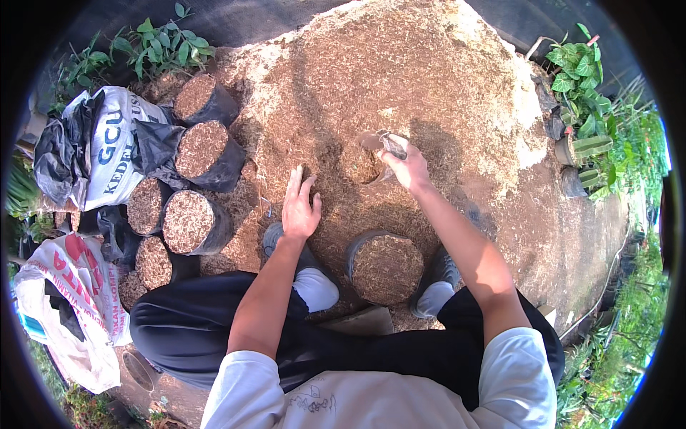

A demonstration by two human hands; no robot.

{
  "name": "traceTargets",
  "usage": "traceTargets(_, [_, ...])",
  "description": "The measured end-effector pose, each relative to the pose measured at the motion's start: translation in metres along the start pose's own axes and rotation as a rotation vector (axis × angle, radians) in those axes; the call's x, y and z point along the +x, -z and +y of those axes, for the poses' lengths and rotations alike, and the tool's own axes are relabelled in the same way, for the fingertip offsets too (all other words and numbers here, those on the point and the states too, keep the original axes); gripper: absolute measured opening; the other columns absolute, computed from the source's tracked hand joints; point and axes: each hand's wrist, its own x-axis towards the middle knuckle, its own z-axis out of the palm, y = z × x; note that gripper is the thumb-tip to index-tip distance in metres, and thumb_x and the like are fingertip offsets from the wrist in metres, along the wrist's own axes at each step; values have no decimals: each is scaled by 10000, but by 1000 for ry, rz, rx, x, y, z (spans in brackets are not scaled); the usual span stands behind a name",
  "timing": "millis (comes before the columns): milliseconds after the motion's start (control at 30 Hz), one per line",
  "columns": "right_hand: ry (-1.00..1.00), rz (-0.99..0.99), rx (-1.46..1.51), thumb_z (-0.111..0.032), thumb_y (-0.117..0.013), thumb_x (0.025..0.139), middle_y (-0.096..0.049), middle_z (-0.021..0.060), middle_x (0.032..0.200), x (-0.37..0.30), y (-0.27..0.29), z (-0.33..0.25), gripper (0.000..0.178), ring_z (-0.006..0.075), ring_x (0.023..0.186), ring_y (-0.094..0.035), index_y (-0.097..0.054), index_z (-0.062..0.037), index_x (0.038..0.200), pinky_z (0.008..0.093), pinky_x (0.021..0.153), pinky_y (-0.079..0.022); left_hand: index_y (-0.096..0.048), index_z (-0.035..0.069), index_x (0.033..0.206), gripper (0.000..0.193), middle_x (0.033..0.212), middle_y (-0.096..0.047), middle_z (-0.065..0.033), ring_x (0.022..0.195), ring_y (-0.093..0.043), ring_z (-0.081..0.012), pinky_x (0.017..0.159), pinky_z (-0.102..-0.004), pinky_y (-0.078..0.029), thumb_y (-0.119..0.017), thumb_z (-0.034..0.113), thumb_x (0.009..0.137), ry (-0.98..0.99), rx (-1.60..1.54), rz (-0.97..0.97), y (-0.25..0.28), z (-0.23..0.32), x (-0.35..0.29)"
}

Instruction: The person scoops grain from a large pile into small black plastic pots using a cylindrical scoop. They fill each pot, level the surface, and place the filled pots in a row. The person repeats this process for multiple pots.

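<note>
My right hand [409, 166] is closed around a small see-through container [391, 145], which looks like a plastic cup or cut bottle; its full shape is partly hidden by the fingers. It is tilted low over a hollow in the pile of brown, crumbly growing mix [400, 79]. My left hand [300, 209] has its fingers stretched out and apart, holding nothing, at the near side of the pile; whether it touches the mix I cannot tell. Between my feet stands a black plastic grow bag [386, 268], filled to near its rim with the mix.
On the left stand several filled black grow bags [207, 154], beside a white printed sack [118, 143] with black plastic on it. Another white and red sack [75, 307] lies nearer. Potted plants [582, 143] line the right edge, and leafy plants [161, 46] grow at the far left.
</note>
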Motion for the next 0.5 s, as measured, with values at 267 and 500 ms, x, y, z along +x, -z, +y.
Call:
traceTargets(267, [17,-271,18,-337,-689,1008,-623,201,1452,-49,128,-49,722,319,1314,-618,-434,-67,1628,439,1175,-461,-601,113,1471,486,1693,-377,-217,1557,-365,-423,1286,-491,-328,-636,113,987,-43,-47,-73,-4,30,8])
traceTargets(500, [299,-306,-172,-426,-847,847,-594,240,1485,-140,151,-54,842,371,1395,-578,-534,-112,1563,471,1174,-469,-636,127,1438,429,1644,-467,-169,1539,-410,-376,1283,-476,-347,-633,131,1009,-60,-51,-147,-4,34,8])
